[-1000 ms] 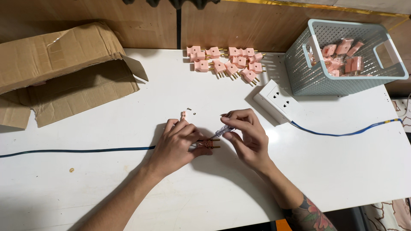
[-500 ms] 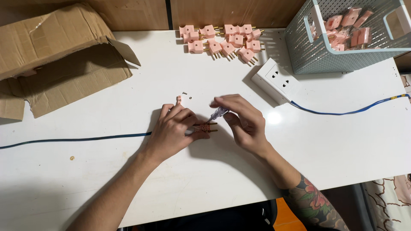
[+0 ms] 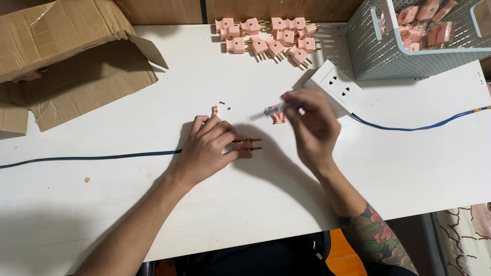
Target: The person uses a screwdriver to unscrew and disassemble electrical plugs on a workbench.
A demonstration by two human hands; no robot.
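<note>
White table (image 3: 128, 214) cluttered; cardboard box (image 3: 71, 56) at far left, basket (image 3: 409, 56) at far right. Blue cable (image 3: 92, 157) run under left hand (image 3: 209, 148); fingers closed, pink plug (image 3: 246, 145) pinned to table. Right hand (image 3: 312, 122) lifted, blurred screwdriver (image 3: 268, 111) pinched. Risk: plug shifted if pin relaxed. Loose screws (image 3: 225, 105) easily brushed off, lost.

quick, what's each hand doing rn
Left hand: closed on the pink plug, pressing it to the table.
Right hand: closed on a small screwdriver, raised.
</note>
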